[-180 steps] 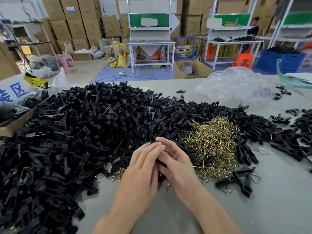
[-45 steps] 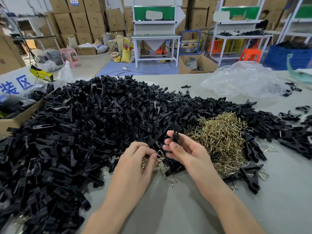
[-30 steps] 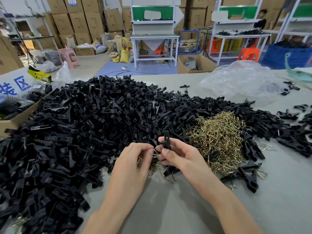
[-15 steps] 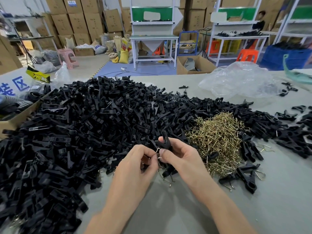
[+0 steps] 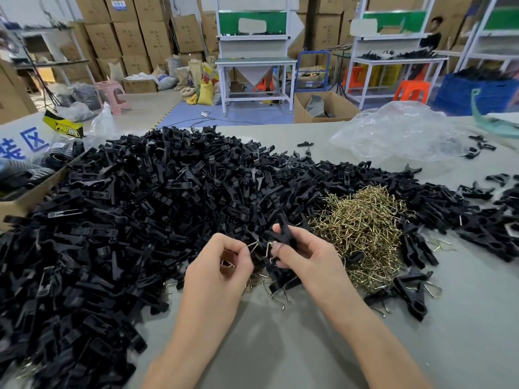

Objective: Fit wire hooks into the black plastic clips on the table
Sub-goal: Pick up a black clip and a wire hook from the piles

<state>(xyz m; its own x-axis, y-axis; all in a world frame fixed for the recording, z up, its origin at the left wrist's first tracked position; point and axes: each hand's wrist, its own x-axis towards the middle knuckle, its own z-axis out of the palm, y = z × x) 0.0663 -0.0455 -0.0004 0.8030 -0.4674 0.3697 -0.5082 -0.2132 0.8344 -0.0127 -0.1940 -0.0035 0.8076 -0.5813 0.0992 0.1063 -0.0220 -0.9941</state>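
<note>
Two pinches, both tight

My right hand (image 5: 306, 256) grips a black plastic clip (image 5: 286, 234) between curled thumb and forefinger. The clip is matte and wedge-shaped, and its long axis tilts up and away from me. My left hand (image 5: 222, 265) pinches a thin bent wire hook (image 5: 254, 245) that reaches toward the clip. A tangled brassy pile of hooks (image 5: 362, 231) lies beyond my right knuckles. A heap of black clips (image 5: 140, 220) spreads left of my left fingers.

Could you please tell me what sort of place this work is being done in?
Probably a factory assembly workshop: stacked cardboard boxes along the back, white workbenches behind, and a big heap of black clips on the table.
</note>
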